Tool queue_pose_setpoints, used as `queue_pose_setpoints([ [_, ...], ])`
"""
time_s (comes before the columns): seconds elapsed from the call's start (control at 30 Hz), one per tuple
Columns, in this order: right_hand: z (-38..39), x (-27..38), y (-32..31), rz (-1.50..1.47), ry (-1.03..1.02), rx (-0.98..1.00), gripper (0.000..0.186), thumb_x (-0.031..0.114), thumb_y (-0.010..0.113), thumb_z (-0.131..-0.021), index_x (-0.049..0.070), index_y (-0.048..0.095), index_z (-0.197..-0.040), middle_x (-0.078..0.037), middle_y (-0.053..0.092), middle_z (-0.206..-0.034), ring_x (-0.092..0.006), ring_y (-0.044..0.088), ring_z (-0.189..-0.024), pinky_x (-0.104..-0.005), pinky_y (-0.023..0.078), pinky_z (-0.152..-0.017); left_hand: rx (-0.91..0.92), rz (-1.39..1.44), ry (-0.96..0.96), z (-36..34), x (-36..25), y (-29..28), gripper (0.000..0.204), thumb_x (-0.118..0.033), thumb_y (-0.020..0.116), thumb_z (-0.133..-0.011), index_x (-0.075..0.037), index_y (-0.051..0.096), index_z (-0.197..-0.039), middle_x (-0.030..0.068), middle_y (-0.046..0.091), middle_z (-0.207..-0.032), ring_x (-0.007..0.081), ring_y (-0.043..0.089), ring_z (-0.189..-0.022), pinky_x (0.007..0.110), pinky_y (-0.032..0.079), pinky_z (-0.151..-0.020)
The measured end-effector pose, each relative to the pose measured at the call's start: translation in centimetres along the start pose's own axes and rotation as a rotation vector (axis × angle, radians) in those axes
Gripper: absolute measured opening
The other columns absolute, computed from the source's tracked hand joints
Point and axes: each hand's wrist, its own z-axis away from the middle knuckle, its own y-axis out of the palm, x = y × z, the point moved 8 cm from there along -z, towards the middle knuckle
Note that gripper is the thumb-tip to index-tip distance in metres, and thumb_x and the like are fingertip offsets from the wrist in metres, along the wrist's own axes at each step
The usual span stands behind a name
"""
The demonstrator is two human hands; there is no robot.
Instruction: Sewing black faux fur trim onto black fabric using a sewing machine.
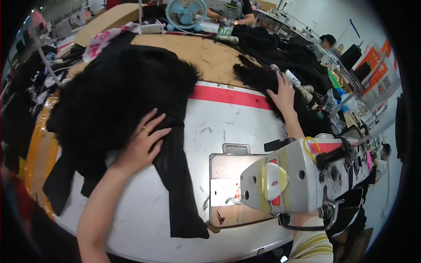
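A black garment piece with shaggy fur (118, 87) covers the left side of the white sewing table, its smooth black fabric strip (182, 193) hanging toward the near edge. My left hand (142, 142) lies on this garment, fingers spread, with a ring on one finger. Beyond the sewing machine (280, 179), my right hand (285, 94) reaches to a second black furry piece (256, 74) at the back right. Its fingers are stretched out over the fur with the thumb apart. The machine head hides part of my right forearm.
A lit metal machine plate (228, 160) sits under the sewing head. A pink-red strip (228, 97) crosses the tabletop before a brown board (197, 55). Behind stand a blue fan (186, 13) and a jar (226, 27). Thread spools (293, 78) and plastic bags crowd the right; people work farther back.
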Motion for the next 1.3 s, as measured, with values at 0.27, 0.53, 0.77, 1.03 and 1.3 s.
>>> queue_pose_setpoints([
  [0.27,4.7,-1.7,3.4,0.307,-0.104,0.435,0.035,0.025,0.071,-0.077,0.010,0.065,-0.109,-0.008,0.062,-0.100,-0.0272,0.063,-0.098,-0.0415,0.055,-0.070,-0.042,-0.028,0.055,0.4,0.4,0.0,0.031,-0.002,0.061,-0.084,-0.016,0.067,-0.112,0.0024,0.048,-0.142,0.0250,0.033,-0.140,0.056,0.017,-0.114],
  [0.53,5.5,-1.0,-4.8,0.133,-0.141,0.464,0.036,0.024,0.072,-0.075,0.009,0.063,-0.107,-0.005,0.063,-0.106,-0.0267,0.063,-0.099,-0.0414,0.050,-0.079,-0.057,-0.081,0.070,0.4,0.3,-0.1,0.029,-0.004,0.060,-0.085,-0.017,0.066,-0.111,0.0013,0.048,-0.143,0.0239,0.033,-0.140,0.058,0.016,-0.114],
  [0.77,7.9,-1.6,-4.2,0.006,0.061,0.668,0.051,0.022,0.074,-0.072,0.010,0.056,-0.119,-0.007,0.059,-0.115,-0.0300,0.061,-0.102,-0.0431,0.050,-0.081,-0.069,-0.026,0.085,0.5,0.5,-0.1,0.029,-0.005,0.060,-0.085,-0.017,0.066,-0.111,0.0015,0.048,-0.142,0.0240,0.033,-0.140,0.056,0.016,-0.115],
  [1.03,3.8,-0.4,-0.5,-0.051,-0.131,0.524,0.104,0.043,0.081,-0.064,0.021,0.027,-0.150,-0.016,0.025,-0.154,-0.0375,0.025,-0.141,-0.0558,0.028,-0.107,-0.056,0.015,0.081,0.5,0.8,-0.3,0.029,-0.003,0.061,-0.084,-0.016,0.068,-0.108,0.0014,0.050,-0.141,0.0246,0.034,-0.139,0.054,0.015,-0.116],
  [1.3,4.0,-2.4,6.0,0.030,0.003,0.672,0.064,0.016,0.064,-0.077,0.020,0.046,-0.139,-0.016,0.048,-0.128,-0.0401,0.051,-0.116,-0.0512,0.048,-0.090,-0.071,0.064,0.062,-0.1,0.7,-0.5,0.030,0.005,0.060,-0.080,-0.012,0.070,-0.102,0.0045,0.054,-0.137,0.0276,0.037,-0.138,0.044,0.027,-0.115],
])
